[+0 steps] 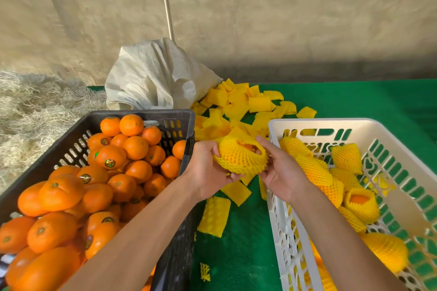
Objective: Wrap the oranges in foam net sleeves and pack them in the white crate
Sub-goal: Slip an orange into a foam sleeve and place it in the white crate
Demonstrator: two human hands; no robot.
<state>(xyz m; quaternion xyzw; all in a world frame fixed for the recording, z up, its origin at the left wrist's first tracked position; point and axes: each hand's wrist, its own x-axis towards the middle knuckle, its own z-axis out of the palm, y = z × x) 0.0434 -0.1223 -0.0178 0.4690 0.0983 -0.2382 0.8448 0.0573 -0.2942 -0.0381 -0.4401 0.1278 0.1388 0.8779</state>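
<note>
Between the two crates I hold an orange in a yellow foam net sleeve (241,157); a bit of orange peel shows at its open top. My left hand (208,168) grips its left side and underside. My right hand (281,172) pinches the sleeve's right edge with thumb and fingers. A black crate (175,123) at the left is full of bare oranges (111,156). The white crate (295,125) at the right holds several sleeved oranges (361,203).
Loose yellow foam sleeves (236,104) lie heaped on the green mat (354,99) behind the crates, and a few more (214,216) lie between them. A white woven sack (156,75) stands at the back. Straw (35,111) covers the ground at the left.
</note>
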